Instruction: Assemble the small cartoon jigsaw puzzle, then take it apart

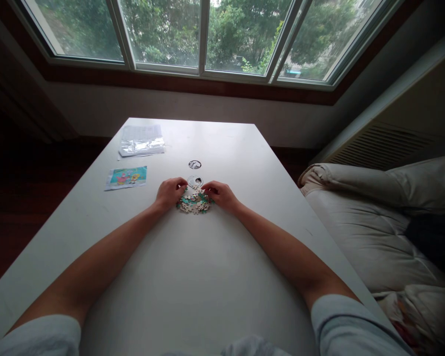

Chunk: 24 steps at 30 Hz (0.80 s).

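A pile of small jigsaw pieces point(195, 201), some pale and some teal, lies on the white table point(200, 277) between my hands. At its left edge is my left hand point(170, 193), its fingers curled and the tips touching the upper left of the pile. My right hand point(221, 195) mirrors it on the right, with bent fingers at the pieces there. Whatever sits between either hand's fingertips is too small to make out. Just beyond the pile lies a round, grey-and-white patterned disc point(195, 181), partly bordered by pieces.
A second round picture point(195, 164) is farther back on the table. To the left lie a colourful cartoon picture sheet point(127, 177) and a clear plastic packet with paper point(141, 141). A beige sofa point(359, 232) stands along the right side; windows point(166, 34) face me.
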Available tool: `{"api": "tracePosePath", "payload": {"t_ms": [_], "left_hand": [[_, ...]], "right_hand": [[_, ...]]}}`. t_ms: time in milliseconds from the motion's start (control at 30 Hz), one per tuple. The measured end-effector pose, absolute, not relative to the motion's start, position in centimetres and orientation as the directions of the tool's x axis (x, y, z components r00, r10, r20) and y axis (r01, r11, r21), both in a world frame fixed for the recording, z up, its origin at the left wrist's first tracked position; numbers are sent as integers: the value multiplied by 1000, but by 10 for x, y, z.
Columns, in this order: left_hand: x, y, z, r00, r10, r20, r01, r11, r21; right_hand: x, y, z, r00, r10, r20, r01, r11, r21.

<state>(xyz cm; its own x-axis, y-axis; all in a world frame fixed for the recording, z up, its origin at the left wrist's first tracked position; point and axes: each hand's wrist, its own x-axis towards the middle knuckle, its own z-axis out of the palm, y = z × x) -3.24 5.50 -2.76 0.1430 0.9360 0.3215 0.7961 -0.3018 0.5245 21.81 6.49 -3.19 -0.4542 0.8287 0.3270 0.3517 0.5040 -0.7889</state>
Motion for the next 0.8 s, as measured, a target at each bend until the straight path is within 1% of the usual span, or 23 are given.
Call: {"api": "tracePosePath", "payload": {"t_ms": [100,233,300,433,500,600,700,800], "left_hand": [[-36,58,-31,119,926,359,816,-297,497],[-37,60,-32,127,897,424,842,-323,432],[-35,59,-31,167,880,444,848,-358,391],[-25,52,-26,343,828,443,801,-504,322],[-21,50,-26,387,818,425,783,-535,317],[-18,51,-26,389,827,405,773,-533,345],[-18,51,-25,366,837,406,768,-518,376],[-17,51,-23,335,849,409,787,-491,374]], "right_hand": [[218,65,-31,-446,828,341,381,520,-764],[218,65,-30,-418,833,362,431,533,-728],[218,66,-32,-393,842,370,443,526,-726],[221,71,-36,-316,867,386,473,497,-728],[223,74,-37,-272,880,390,513,475,-715],[226,78,-37,-236,880,413,582,468,-665],[225,79,-36,-335,832,442,620,547,-562],[220,76,-36,-475,778,412,637,627,-449]]}}
